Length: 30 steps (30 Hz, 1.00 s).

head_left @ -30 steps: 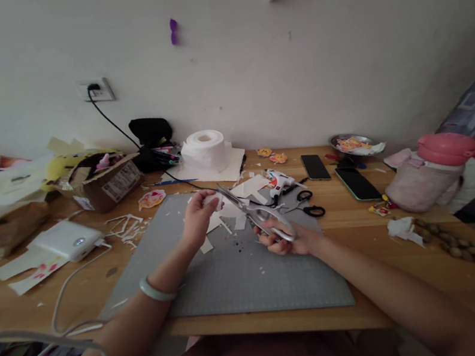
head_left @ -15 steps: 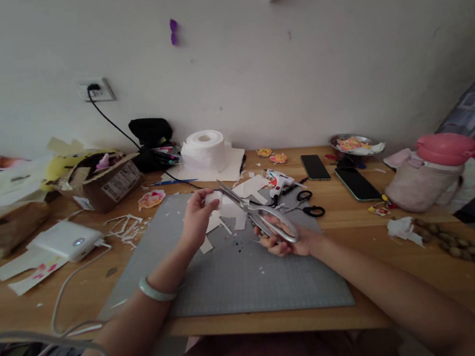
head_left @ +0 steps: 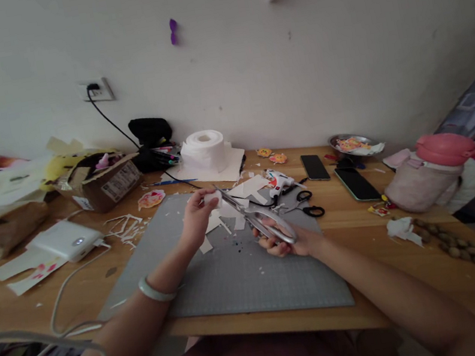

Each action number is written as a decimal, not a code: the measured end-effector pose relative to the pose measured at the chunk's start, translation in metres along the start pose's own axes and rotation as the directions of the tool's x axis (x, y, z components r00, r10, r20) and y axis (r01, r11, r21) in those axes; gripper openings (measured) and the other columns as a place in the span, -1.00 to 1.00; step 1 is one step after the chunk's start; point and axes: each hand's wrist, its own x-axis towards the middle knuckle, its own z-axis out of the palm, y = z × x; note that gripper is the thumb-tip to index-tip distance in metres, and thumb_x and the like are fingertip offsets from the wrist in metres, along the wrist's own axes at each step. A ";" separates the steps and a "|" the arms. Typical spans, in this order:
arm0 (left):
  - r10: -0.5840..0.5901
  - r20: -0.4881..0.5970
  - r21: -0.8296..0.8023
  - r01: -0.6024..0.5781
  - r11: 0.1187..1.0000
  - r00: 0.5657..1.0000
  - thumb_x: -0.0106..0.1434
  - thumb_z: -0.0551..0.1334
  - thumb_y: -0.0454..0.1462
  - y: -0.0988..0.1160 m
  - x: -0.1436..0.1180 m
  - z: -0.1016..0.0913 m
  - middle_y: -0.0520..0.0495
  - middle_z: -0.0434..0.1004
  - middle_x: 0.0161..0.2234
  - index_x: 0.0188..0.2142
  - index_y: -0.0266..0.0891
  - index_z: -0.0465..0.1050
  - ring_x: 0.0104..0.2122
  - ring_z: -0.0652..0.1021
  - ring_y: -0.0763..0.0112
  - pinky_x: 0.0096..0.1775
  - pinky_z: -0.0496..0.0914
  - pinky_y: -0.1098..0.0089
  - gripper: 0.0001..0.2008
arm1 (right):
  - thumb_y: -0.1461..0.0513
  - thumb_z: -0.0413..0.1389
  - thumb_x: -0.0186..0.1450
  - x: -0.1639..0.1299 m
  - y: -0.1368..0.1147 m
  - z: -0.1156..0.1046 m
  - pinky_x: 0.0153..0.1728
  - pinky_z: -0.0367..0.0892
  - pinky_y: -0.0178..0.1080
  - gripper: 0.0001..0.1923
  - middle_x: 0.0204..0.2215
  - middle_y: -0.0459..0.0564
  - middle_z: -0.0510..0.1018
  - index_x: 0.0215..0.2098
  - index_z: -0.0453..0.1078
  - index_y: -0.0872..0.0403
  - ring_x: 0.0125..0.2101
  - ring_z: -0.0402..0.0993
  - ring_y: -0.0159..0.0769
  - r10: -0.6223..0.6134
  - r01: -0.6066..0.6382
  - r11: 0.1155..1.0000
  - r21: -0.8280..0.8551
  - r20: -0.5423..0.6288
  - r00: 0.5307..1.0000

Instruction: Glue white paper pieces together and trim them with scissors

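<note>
"Holding something in your left hand?"

"Yes. My left hand (head_left: 196,221) pinches a small white piece (head_left: 212,197) between thumb and fingers, up over the far part of the grey mat (head_left: 255,284). I wear a pale bangle (head_left: 155,290) on that wrist."

"And the right?"

"My right hand (head_left: 281,245) is wrapped around the handles of the silver scissors (head_left: 249,215). They slant up and to the left, so the blade tips come right by the white piece. Whether the blades are biting into it, I can't tell from this angle."

"What's lying under and around them?"

"White paper scraps (head_left: 239,222) on the mat, beneath the blades. To the right of those I have the black-handled scissors (head_left: 315,212), lying near what looks like a glue gun (head_left: 280,181)."

"Anything farther out on the wooden table (head_left: 363,221)?"

"A fat white roll (head_left: 205,154) stands on some sheets near the wall. Two phones lie to the right, a black one (head_left: 315,167) and a green-edged one (head_left: 357,183). Over on my left sits a white device (head_left: 67,240) with a small lit display, cable plugged in."
</note>
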 end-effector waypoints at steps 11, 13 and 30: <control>0.026 -0.004 -0.024 -0.026 0.999 1.000 -0.10 0.28 -0.24 -0.001 0.001 0.000 0.10 0.36 -0.49 -0.36 -0.21 0.38 -0.52 0.34 0.51 -0.43 0.26 0.45 -0.74 | -0.02 -0.09 0.30 0.002 -0.001 -0.001 -0.77 -0.31 -0.48 -0.68 -0.71 -0.29 0.12 -0.32 0.19 0.07 -0.80 -0.16 -0.60 0.010 -0.010 0.999 0.034 -0.002 1.000; 0.026 -0.004 -0.012 -0.026 1.000 1.000 -0.10 0.28 -0.24 0.000 0.000 0.000 0.10 0.36 -0.50 -0.36 -0.21 0.38 -0.53 0.34 0.51 -0.43 0.25 0.45 -0.75 | -0.02 -0.10 0.31 0.002 -0.002 -0.001 -0.77 -0.31 -0.48 -0.68 -0.71 -0.29 0.11 -0.33 0.19 0.07 -0.80 -0.15 -0.61 0.006 -0.006 0.999 0.032 -0.012 1.000; 0.010 -0.012 0.062 -0.009 0.998 1.000 0.01 0.23 -0.18 -0.001 -0.001 -0.003 0.09 0.31 -0.61 -0.29 -0.23 0.48 -0.63 0.24 0.52 -0.57 0.06 0.47 -0.73 | -0.13 0.08 0.14 -0.002 -0.002 -0.002 -0.76 -0.25 -0.46 -0.54 -0.72 -0.28 0.21 -0.32 0.24 0.08 -0.80 -0.02 -0.60 -0.003 0.003 0.998 0.062 0.006 1.000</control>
